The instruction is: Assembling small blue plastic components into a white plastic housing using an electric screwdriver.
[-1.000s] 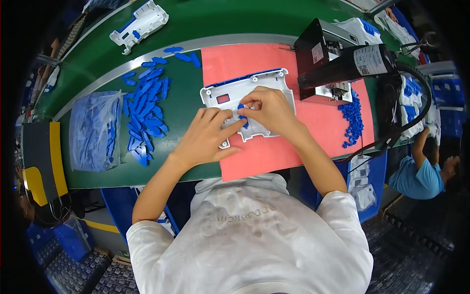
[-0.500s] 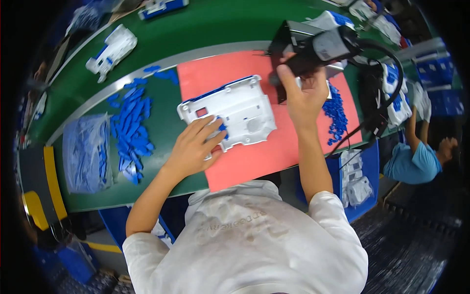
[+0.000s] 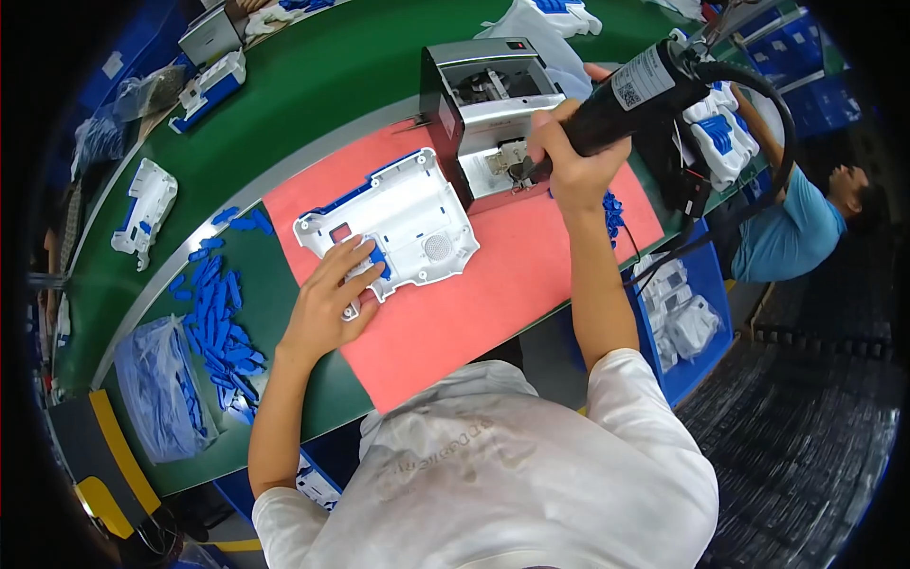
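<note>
A white plastic housing [image 3: 412,213] with a blue edge lies hollow side up on the salmon-pink mat [image 3: 502,275]. My left hand [image 3: 332,302] grips its near left corner, fingers over the inside and thumb by the edge. Against those fingertips sits a small blue plastic piece [image 3: 378,258] inside the housing. In my right hand [image 3: 583,171] is a black corded electric screwdriver [image 3: 633,95], fingers wrapped round it. Its tip points down-left at the front of a grey and black screw feeder [image 3: 512,116]; whether it touches a screw there cannot be made out.
Blue strip-shaped pieces [image 3: 216,318] are heaped left, beside a clear bag [image 3: 156,389]. Small blue parts [image 3: 613,218] lie behind my right forearm. The screwdriver's cable [image 3: 782,123] loops at right. More housings [image 3: 147,213] sit on the green belt. A co-worker [image 3: 791,228] stands far right.
The view has shifted, so the mat and housing appear further left. The screwdriver's tip now reaches the front of the screw feeder, which shows more fully. My left hand stays on the housing.
</note>
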Tool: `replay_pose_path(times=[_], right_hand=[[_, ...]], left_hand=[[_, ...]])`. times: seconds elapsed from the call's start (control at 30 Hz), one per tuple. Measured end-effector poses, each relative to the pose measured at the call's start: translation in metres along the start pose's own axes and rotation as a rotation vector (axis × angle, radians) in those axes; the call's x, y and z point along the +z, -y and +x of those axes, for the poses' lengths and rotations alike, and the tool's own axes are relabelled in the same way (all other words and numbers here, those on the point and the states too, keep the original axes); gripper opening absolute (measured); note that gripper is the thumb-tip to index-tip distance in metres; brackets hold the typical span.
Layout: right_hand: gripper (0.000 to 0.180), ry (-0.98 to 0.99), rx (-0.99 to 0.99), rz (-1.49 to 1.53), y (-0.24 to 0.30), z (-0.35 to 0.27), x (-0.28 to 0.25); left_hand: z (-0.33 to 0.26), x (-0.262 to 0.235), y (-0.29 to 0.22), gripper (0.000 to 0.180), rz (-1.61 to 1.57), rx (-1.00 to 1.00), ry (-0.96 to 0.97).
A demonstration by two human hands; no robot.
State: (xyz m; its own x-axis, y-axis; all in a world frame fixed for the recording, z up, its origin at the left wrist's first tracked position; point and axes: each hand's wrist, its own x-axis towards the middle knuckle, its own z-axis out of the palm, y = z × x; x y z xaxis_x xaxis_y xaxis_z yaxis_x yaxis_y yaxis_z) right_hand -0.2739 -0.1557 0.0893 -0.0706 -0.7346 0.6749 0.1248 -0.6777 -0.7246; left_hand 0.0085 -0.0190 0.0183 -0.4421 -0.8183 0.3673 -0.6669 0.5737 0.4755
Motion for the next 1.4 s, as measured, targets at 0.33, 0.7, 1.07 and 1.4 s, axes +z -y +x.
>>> replay_pose_path(times=[0.33, 0.7, 1.07, 1.4], right_hand=[[0.071, -0.085, -0.179, 0.038, 0.031, -0.016, 0.036], [0.061, -0.046, -0.021, -0.04, 0.014, -0.018, 0.014], [0.07, 0.264, -0.049, 0.077, 0.002, -0.053, 0.14], [0.062, 0.274, -0.002, 0.109, -0.015, -0.065, 0.154]], left_hand=[[-0.005, 0.003, 0.013, 0.043, -0.019, 0.062, -0.066], [-0.013, 0.005, 0.015, 0.039, -0.036, 0.065, -0.107], [-0.014, 0.007, 0.018, 0.039, -0.045, 0.061, -0.112], [-0.016, 0.01, 0.02, 0.034, -0.037, 0.068, -0.146]])
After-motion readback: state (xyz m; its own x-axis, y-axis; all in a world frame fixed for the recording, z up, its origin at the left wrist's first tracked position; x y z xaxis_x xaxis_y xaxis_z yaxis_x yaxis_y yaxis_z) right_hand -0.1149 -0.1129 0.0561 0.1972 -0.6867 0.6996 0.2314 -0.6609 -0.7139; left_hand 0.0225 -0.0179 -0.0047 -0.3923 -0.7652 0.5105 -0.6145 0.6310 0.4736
